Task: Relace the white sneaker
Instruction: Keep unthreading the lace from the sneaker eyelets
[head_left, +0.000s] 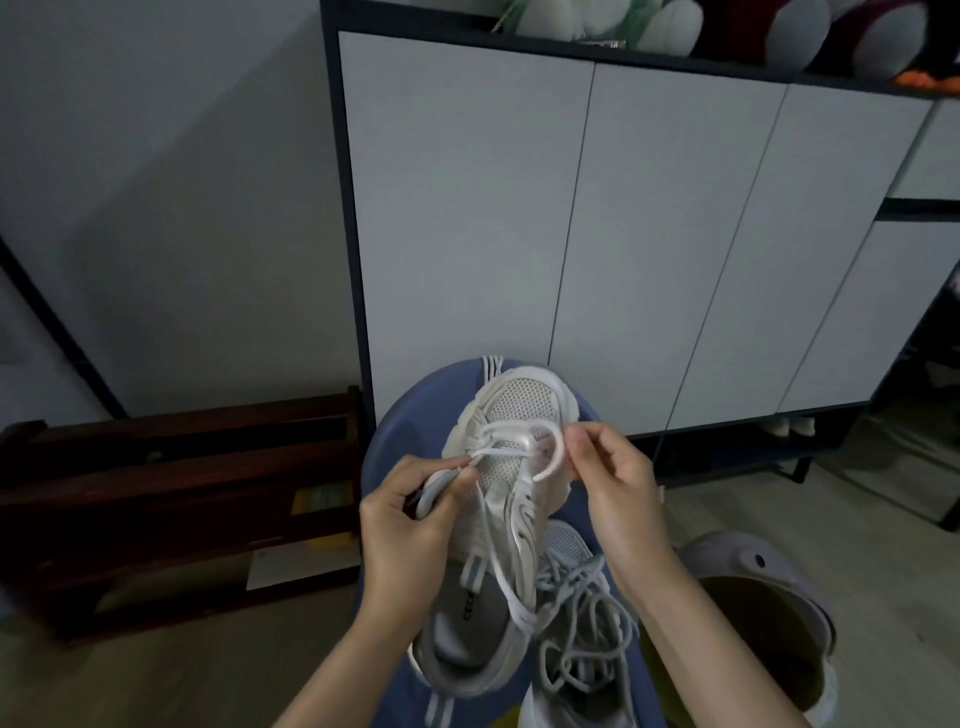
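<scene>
A white mesh sneaker (519, 405) lies on my lap, toe pointing away, heel opening toward me. A white lace (511, 430) crosses the lowest eyelets near the toe and curves in a loop to the right. My left hand (415, 514) grips the sneaker's left side and pinches one lace end by the eyelets. My right hand (613, 483) pinches the lace loop at the sneaker's right side. A second sneaker (576, 623) with loose grey laces lies under and to the right of the first.
My lap is covered in blue fabric (410, 431) with white stripes. A dark wooden rack (171, 499) stands at the left, a grey-doored cabinet (623, 234) straight ahead, and a pale clog (769, 613) sits on the floor at the right.
</scene>
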